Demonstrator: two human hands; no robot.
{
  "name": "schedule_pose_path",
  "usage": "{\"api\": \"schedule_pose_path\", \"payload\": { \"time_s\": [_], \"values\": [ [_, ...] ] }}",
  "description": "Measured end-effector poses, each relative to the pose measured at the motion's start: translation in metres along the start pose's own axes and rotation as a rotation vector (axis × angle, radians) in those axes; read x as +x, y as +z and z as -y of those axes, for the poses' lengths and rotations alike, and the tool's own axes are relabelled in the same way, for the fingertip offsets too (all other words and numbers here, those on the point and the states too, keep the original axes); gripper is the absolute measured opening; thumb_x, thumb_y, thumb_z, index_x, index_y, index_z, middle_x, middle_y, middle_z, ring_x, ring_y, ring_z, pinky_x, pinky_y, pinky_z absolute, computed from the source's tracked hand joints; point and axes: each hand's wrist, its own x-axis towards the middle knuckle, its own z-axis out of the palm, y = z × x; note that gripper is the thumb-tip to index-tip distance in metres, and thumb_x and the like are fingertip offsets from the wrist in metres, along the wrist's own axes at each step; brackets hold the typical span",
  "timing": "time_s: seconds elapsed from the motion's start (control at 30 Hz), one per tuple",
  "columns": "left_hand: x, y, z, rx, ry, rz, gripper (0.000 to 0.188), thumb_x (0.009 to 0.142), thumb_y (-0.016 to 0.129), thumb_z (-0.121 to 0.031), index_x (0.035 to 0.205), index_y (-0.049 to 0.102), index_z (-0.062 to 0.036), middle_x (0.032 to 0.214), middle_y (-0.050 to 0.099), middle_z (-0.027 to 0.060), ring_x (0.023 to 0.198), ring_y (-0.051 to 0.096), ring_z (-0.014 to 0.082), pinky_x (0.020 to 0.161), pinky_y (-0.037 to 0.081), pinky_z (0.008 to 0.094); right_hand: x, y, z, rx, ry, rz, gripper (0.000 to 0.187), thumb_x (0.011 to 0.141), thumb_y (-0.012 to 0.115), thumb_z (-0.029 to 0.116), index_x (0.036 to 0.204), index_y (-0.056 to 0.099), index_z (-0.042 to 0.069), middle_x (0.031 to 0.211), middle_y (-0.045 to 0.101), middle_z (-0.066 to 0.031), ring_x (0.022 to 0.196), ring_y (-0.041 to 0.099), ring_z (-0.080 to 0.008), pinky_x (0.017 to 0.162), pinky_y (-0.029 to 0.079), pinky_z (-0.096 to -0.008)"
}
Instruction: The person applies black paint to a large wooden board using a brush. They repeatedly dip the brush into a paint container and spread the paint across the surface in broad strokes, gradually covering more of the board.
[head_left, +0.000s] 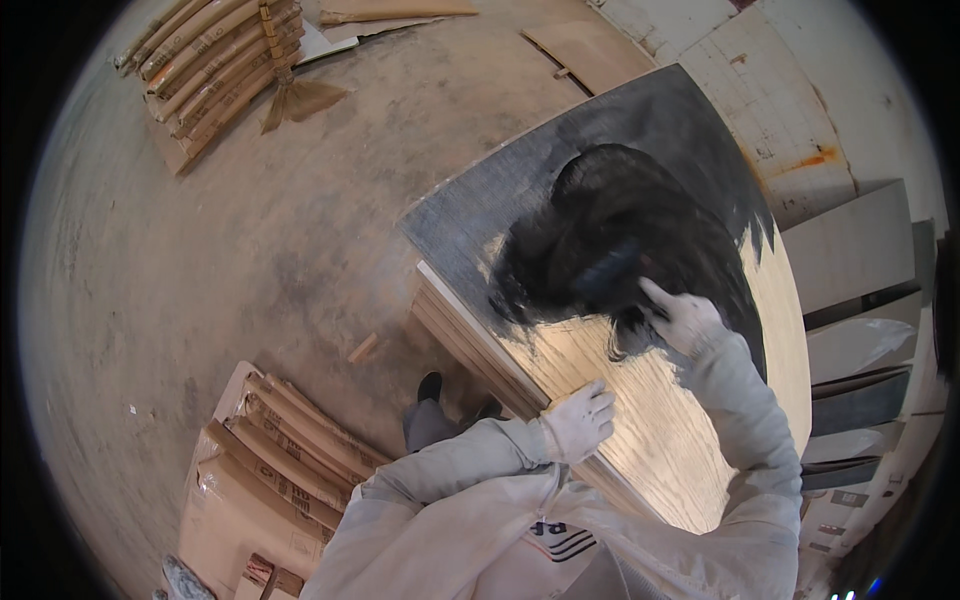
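Observation:
A wood-grained panel point(640, 420) lies on top of a stack of boards in front of me. Its far part is coated dark grey, and a thick wet black smear of coating point(640, 200) covers its middle. The near part shows bare yellowish grain. My right hand point(690, 318), in a pale glove, is closed on a dark flat tool point(610, 268) pressed into the black coating; motion blurs the tool, so its exact kind is unclear. My left hand point(582, 424), also gloved, rests on the panel's near left edge, fingers lying loosely on the surface and holding nothing visible.
Wrapped cardboard packages point(270, 450) are stacked on the floor at the lower left, with more packages point(215, 60) at the far left. A broom point(290, 100) leans against those. Grey panels point(850, 250) stand along the right side. A small wood scrap point(363, 348) lies on the concrete floor.

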Motion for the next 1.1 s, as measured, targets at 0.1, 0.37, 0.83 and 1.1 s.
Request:
{"api": "schedule_pose_path", "payload": {
  "time_s": [0.1,0.37,0.83,1.1],
  "values": [
    [0.001,-0.001,0.001,-0.035,-0.009,0.203,0.028,0.075,0.064,-0.030,0.089,0.060,-0.0061,0.098,0.058,0.0129,0.110,0.057,0.0323,0.114,0.039,0.0553,0.040,-0.030,0.069,0.044,-0.243,-0.128,0.064,0.099,0.065,0.028,0.161,0.050,0.028,0.101,0.079,-0.0167,0.096,0.076,-0.0373,0.086,0.060,-0.0494],
    [-0.012,-0.020,-0.017,-0.314,-0.144,0.124,0.020,0.077,0.068,-0.014,0.095,0.063,-0.0075,0.105,0.063,0.0110,0.117,0.060,0.0324,0.107,0.047,0.0477,0.033,-0.067,0.066,-0.269,-0.474,0.094,0.061,0.100,0.071,0.036,0.158,0.055,0.039,0.101,0.079,-0.0122,0.100,0.077,-0.0323,0.090,0.059,-0.0452],
    [-0.140,-0.011,-0.109,0.036,-0.999,-0.211,0.012,0.090,0.073,-0.011,0.100,0.077,-0.0064,0.097,0.076,0.0149,0.095,0.072,0.0366,0.087,0.058,0.0458,0.068,-0.065,0.059,-0.375,-0.850,-0.062,0.060,0.094,0.070,0.009,0.144,0.071,0.041,0.106,0.079,-0.0110,0.103,0.075,-0.0339,0.092,0.060,-0.0429],
    [-0.323,0.123,-0.198,0.006,-1.927,-0.669,0.021,0.097,0.069,-0.019,0.109,0.080,-0.0061,0.103,0.081,0.0180,0.101,0.078,0.0318,0.093,0.059,0.0397,0.092,-0.088,0.089,-0.288,-0.763,-0.249,0.062,0.092,0.068,0.004,0.144,0.072,0.039,0.132,0.076,-0.0140,0.121,0.072,-0.0383,0.104,0.057,-0.0414]
  ]
}}
